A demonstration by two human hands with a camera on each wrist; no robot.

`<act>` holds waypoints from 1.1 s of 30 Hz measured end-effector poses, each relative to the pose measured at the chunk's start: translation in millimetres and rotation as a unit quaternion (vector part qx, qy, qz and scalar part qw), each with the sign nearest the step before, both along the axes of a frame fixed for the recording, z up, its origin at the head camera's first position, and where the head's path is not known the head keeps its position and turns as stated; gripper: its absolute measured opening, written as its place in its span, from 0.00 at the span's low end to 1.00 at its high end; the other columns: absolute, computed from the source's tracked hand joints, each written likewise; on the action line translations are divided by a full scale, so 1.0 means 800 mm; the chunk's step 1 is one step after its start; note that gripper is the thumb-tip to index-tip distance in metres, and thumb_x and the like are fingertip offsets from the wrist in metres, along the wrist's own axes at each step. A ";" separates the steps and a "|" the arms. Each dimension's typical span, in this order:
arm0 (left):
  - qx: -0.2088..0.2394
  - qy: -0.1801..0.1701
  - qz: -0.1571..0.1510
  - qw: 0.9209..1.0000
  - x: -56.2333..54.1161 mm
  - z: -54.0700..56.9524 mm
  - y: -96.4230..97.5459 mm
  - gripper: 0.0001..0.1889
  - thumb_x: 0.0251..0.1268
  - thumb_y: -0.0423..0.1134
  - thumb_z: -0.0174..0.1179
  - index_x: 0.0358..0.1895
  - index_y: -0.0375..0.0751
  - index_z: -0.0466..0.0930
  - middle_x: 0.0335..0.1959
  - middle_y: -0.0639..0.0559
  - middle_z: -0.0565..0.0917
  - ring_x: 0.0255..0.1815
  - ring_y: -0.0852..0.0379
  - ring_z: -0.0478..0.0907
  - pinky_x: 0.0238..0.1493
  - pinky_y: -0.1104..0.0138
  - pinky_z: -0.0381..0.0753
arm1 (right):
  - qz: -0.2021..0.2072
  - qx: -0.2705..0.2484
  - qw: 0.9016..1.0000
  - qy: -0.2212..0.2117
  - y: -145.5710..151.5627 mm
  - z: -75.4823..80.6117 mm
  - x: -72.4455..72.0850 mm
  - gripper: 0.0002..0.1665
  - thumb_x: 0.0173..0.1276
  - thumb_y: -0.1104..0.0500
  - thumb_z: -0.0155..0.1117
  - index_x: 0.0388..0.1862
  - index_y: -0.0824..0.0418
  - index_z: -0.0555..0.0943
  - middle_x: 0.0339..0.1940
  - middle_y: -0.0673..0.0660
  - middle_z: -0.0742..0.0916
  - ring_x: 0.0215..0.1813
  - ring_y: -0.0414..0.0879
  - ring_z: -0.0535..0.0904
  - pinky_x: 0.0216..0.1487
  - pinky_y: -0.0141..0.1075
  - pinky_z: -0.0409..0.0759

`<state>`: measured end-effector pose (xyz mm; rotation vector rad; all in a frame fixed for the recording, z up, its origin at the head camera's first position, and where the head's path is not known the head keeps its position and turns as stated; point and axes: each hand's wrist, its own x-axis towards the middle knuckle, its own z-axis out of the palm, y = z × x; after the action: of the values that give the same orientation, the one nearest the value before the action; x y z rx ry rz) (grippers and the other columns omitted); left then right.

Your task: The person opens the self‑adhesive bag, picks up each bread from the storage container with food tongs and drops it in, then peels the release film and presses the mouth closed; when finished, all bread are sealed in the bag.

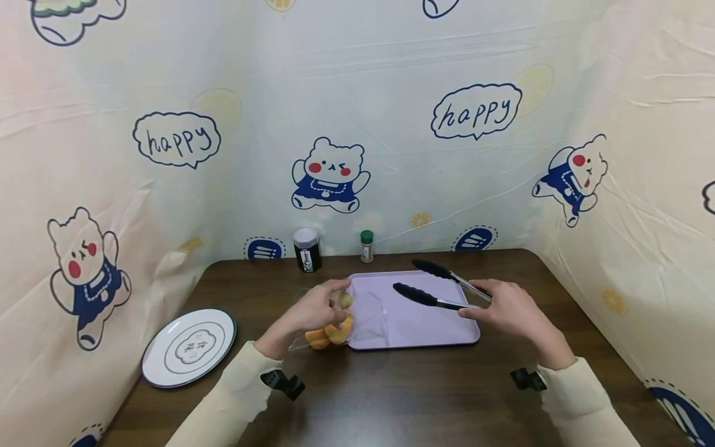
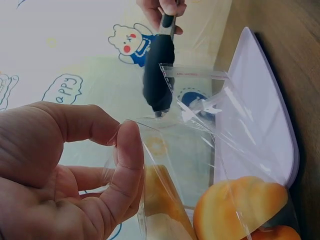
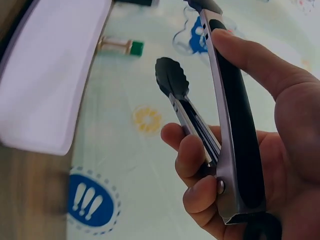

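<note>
My left hand (image 1: pixel 319 307) pinches the edge of a clear plastic bag (image 2: pixel 195 122) between thumb and fingers. Inside the bag are several golden bread rolls (image 2: pixel 235 205), at the left end of a pale purple tray (image 1: pixel 430 335). Part of the bag overlaps that tray in the head view. In my right hand (image 1: pixel 511 308) are metal tongs (image 3: pixel 240 125) with black scalloped tips and black grips. Their arms are spread apart and point left above the tray, with nothing between the tips. The right thumb lies along one arm, the fingers curl round the other.
On the left of the brown table (image 1: pixel 391 391) lies a white plate (image 1: pixel 162 347) with a dark rim. A dark jar (image 1: pixel 308 256) with a grey lid and a small green-capped shaker (image 1: pixel 367 248) stand at the back, close to the printed cloth (image 1: pixel 391 155).
</note>
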<state>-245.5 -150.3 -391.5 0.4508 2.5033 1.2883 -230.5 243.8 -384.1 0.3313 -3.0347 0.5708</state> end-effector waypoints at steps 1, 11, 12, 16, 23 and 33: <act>0.000 0.000 0.001 1.000 0.001 0.000 0.000 0.37 0.58 0.27 0.62 0.75 0.41 0.64 0.74 0.38 0.65 0.24 0.56 0.80 0.32 0.60 0.84 | -0.009 -0.003 1.000 -0.008 0.005 -0.003 -0.004 0.51 0.54 0.29 0.70 0.66 0.63 0.77 0.58 0.67 0.84 0.51 0.59 0.81 0.48 0.55 0.81; -0.009 -0.007 0.006 1.000 0.005 -0.001 -0.002 0.37 0.59 0.28 0.62 0.74 0.43 0.65 0.72 0.41 0.68 0.26 0.49 0.79 0.30 0.62 0.82 | -0.092 -0.010 0.993 -0.072 0.052 -0.038 -0.035 0.54 0.56 0.27 0.67 0.63 0.69 0.73 0.43 0.64 0.84 0.39 0.55 0.76 0.34 0.43 0.73; -0.009 -0.008 0.007 1.000 0.005 -0.001 -0.002 0.37 0.59 0.28 0.63 0.74 0.44 0.65 0.71 0.41 0.68 0.26 0.48 0.79 0.29 0.63 0.81 | -0.097 -0.008 0.992 -0.078 0.058 -0.041 -0.038 0.54 0.56 0.26 0.66 0.63 0.70 0.73 0.42 0.65 0.84 0.39 0.56 0.76 0.34 0.44 0.73; -0.008 -0.005 0.002 1.000 0.006 -0.001 -0.002 0.38 0.57 0.28 0.63 0.74 0.42 0.65 0.65 0.40 0.74 0.25 0.48 0.78 0.27 0.66 0.80 | -0.113 -0.006 0.989 -0.095 0.076 -0.053 -0.048 0.58 0.60 0.26 0.62 0.65 0.75 0.67 0.49 0.72 0.82 0.42 0.61 0.77 0.39 0.53 0.77; -0.004 0.014 -0.030 0.999 0.006 -0.001 -0.004 0.36 0.61 0.27 0.60 0.75 0.36 0.62 0.27 0.47 0.82 0.25 0.52 0.82 0.36 0.52 0.85 | -0.122 0.027 0.985 -0.119 0.093 -0.070 -0.061 0.57 0.69 0.31 0.55 0.65 0.86 0.61 0.60 0.85 0.71 0.56 0.77 0.73 0.53 0.67 0.74; 0.004 0.008 -0.013 1.000 0.006 0.003 -0.006 0.36 0.60 0.26 0.61 0.75 0.39 0.64 0.65 0.36 0.74 0.26 0.55 0.83 0.34 0.57 0.86 | -0.114 0.039 0.983 -0.138 0.101 -0.095 -0.074 0.43 0.72 0.43 0.57 0.53 0.87 0.65 0.50 0.82 0.73 0.50 0.71 0.72 0.53 0.63 0.74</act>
<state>-240.8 -155.4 -389.3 0.4959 2.4991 1.2897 -290.0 324.9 -459.7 -0.1035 -3.3005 0.5224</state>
